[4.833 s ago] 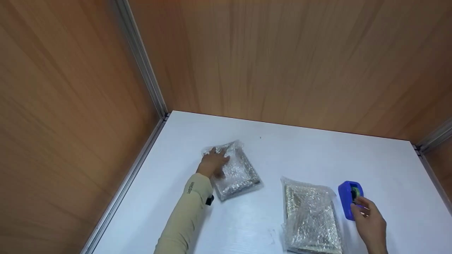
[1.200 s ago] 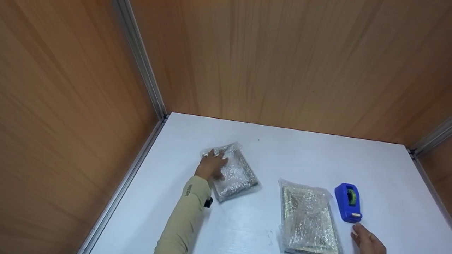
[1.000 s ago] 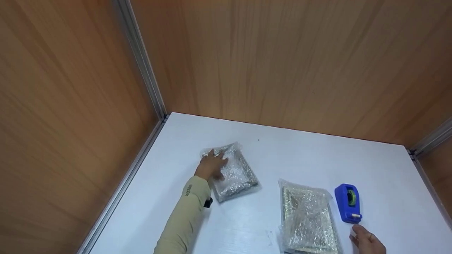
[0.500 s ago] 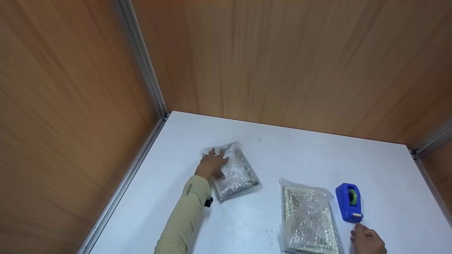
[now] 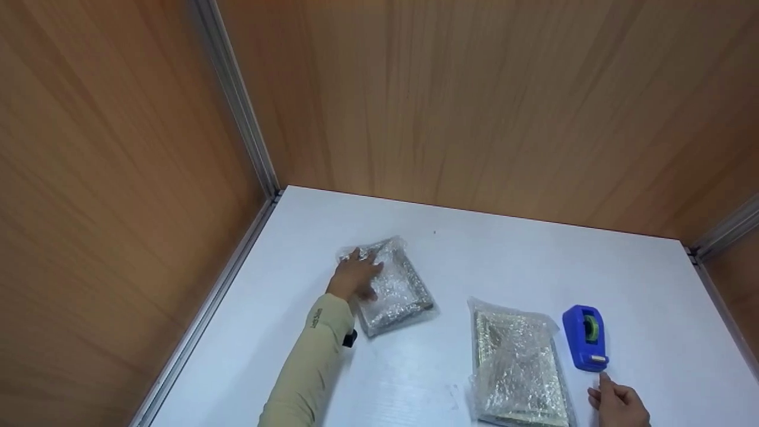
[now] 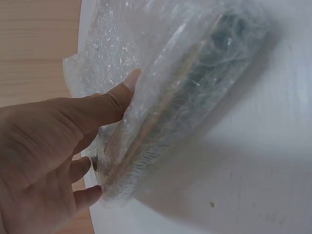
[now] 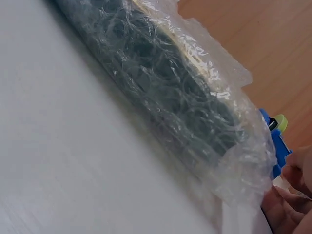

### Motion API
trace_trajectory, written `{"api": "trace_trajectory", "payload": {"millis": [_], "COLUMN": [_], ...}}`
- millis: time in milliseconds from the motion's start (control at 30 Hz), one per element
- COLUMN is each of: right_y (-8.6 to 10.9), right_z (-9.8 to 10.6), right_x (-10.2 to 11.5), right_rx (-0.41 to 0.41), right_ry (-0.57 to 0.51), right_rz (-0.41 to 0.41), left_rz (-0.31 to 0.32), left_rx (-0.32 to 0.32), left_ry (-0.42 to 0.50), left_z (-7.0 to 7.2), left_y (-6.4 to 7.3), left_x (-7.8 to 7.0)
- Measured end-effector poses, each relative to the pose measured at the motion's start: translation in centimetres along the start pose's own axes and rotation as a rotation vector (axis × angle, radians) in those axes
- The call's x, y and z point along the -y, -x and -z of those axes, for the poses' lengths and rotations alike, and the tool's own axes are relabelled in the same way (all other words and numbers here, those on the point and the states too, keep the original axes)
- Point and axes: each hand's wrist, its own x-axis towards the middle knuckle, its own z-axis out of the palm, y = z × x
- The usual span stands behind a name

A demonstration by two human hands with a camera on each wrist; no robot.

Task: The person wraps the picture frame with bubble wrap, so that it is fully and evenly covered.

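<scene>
A flat, frame-like piece in bubble wrap [image 5: 400,293] lies on the left of the white table. My left hand [image 5: 354,279] rests on its upper left with fingers spread; in the left wrist view the thumb lies on the wrap and other fingertips reach its edge. To the right is a blue tape dispenser [image 5: 584,338] with a green tape roll [image 5: 591,328]. At its front end my right hand [image 5: 619,406] pinches, thumb against index finger, the end of the tape, which is barely visible. In the right wrist view a pale bit [image 7: 281,183] shows by the fingers.
A second bubble-wrapped frame [image 5: 522,367] lies just left of the dispenser, its loose wrap sticking out at the edges. Wood-grain panels [image 5: 474,118] stand behind and left of the white table [image 5: 510,255], with a metal corner post [image 5: 237,101] between them.
My right hand was at the tape roll earlier, then drew back to the dispenser's front end, where its fingers have closed more and shifted slightly. The left hand stays on the left wrapped piece.
</scene>
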Motion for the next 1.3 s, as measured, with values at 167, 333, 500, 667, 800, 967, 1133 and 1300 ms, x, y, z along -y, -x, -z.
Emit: {"api": "trace_trajectory", "payload": {"millis": [167,333,500,667,800,967,1133,1300], "right_y": [0.7,3.1,6.3,9.0,10.5,12.8,15.3,16.1], "right_z": [0.1,-1.0,-3.6,-6.8,-9.0,-10.2,-10.5,-11.9], "right_x": [0.3,2.3,5.8,8.8,10.3,11.9,13.8,14.6], "right_rx": [0.004,-0.011,0.039,0.142,0.247,0.346,0.427,0.525], "right_ry": [0.006,0.104,0.157,0.14,0.063,-0.021,-0.04,-0.071], "right_rz": [0.052,0.341,0.531,0.719,0.855,1.011,1.093,1.055], "left_rz": [-0.011,-0.012,0.005,0.003,-0.002,0.023,0.029,0.031], "left_rx": [-0.002,-0.012,-0.024,-0.023,-0.02,-0.015,-0.012,-0.009], "left_ry": [-0.016,-0.024,0.002,0.003,-0.006,0.066,0.029,-0.011], "left_z": [-0.1,-0.2,-0.3,-0.2,-0.2,-0.3,-0.2,-0.1], "left_y": [-0.1,-0.1,0.0,0.0,0.1,0.2,0.2,0.2], "left_x": [0.0,0.1,0.2,0.4,0.2,0.1,0.3,0.4]}}
